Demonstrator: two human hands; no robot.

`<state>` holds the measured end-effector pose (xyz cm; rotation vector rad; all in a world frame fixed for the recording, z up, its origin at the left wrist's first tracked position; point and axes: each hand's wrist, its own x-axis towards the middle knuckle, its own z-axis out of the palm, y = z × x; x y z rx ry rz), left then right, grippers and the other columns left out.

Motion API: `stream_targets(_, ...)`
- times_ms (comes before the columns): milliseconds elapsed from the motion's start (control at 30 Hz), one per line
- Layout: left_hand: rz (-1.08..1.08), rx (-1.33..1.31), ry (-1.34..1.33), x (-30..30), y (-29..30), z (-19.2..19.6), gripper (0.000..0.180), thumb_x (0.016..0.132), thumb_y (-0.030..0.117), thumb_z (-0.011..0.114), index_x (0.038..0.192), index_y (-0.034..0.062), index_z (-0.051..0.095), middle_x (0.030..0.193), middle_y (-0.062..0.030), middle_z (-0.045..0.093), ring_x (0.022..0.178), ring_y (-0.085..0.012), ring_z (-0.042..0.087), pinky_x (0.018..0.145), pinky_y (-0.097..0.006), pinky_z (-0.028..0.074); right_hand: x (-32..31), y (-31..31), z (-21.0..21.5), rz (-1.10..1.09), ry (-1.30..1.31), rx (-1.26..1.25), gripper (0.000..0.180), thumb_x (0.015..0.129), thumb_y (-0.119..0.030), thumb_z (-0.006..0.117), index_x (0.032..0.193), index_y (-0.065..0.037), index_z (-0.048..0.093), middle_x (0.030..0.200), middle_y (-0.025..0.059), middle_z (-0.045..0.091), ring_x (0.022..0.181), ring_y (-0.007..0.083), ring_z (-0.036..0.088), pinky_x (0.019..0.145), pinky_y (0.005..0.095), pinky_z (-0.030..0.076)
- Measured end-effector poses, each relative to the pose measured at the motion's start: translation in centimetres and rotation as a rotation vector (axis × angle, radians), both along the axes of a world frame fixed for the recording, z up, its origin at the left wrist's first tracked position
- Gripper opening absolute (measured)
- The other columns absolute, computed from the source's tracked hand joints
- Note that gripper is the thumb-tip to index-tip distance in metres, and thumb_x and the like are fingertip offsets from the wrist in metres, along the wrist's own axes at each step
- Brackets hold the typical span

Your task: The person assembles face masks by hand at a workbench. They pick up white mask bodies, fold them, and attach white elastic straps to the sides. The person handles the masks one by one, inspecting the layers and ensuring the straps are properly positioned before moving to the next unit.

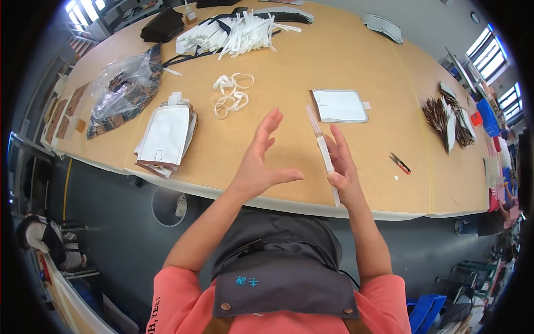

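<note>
My left hand (257, 161) is raised over the front of the table, its thumb and fingers spread wide and nothing in them. In my right hand (344, 172) a narrow white strip (325, 153) is pinched under the thumb. The strip stands out lengthwise, its far end pinkish and its lower end hanging near the table's front edge. Beyond that hand a flat white panel (340, 106) with a brown edge and a small tab lies on the table. Left of my left hand is a stack of similar white panels (162, 133), tabs sticking out.
Loose off-white tape loops (231, 93) lie mid-table (289, 67). Farther back is a heap of white strips (245, 36). A clear plastic bag (119, 83) sits at left. Red-handled snips (400, 163) and a brown-and-white bundle (449, 119) are at right. A bin (167, 209) stands below.
</note>
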<state>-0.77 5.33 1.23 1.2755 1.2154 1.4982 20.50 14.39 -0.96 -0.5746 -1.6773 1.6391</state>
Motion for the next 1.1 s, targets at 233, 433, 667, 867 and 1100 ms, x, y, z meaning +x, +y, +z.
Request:
stream_targets(233,-0.006,-0.005,-0.228,5.7,1.1,0.2,0.13,0.065,0.034,0.094,0.161,0.01,0.01,0.161,-0.0206,0.025,0.151,-0.0323,0.022,0.121,-0.05,0.02,1.1,-3.7,0.4,-0.026,0.061,-0.074,0.116,0.075,-0.064,0.072,0.161,-0.008,0.017,0.155,0.0184,0.036,0.143,0.0302,0.037,0.116,0.0462,0.027)
stream_targets(433,-0.048,0.002,-0.364,6.4,0.1,0.6,0.122,0.07,0.022,0.092,0.16,0.0065,0.011,0.16,-0.0183,0.027,0.151,-0.03,0.024,0.121,-0.049,0.018,1.6,-4.9,-1.0,0.002,0.033,-0.009,0.101,0.078,-0.06,0.071,0.156,-0.005,0.034,0.159,0.0172,0.033,0.148,0.031,0.03,0.12,0.045,0.023)
stream_targets(667,-0.147,-0.145,-0.532,5.3,-1.1,1.7,0.119,0.069,0.009,0.09,0.159,0.0,0.013,0.161,-0.0151,0.027,0.151,-0.0259,0.023,0.123,-0.041,0.017,1.7,-5.6,-1.7,-0.014,0.023,0.097,0.094,0.077,-0.053,0.071,0.152,-0.004,0.042,0.158,0.0197,0.034,0.149,0.0322,0.029,0.12,0.0453,0.022)
stream_targets(867,-0.202,-0.207,-0.58,4.7,-1.4,2.6,0.119,0.068,0.007,0.089,0.158,-0.0022,0.012,0.163,-0.0155,0.024,0.153,-0.0263,0.019,0.123,-0.039,0.015,1.6,-5.9,-2.1,-0.019,0.009,0.135,0.092,0.076,-0.05,0.071,0.152,-0.005,0.043,0.158,0.0202,0.034,0.148,0.0335,0.03,0.119,0.0468,0.022)
stream_targets(1100,-0.163,-0.223,-0.606,4.4,-1.7,2.4,0.116,0.071,0.005,0.087,0.159,-0.0022,0.011,0.163,-0.0153,0.024,0.153,-0.0269,0.019,0.124,-0.04,0.014,1.2,-6.4,-2.4,-0.014,0.07,-0.006,0.094,0.076,-0.05,0.072,0.152,-0.005,0.043,0.159,0.0188,0.032,0.15,0.0328,0.026,0.12,0.0464,0.02)
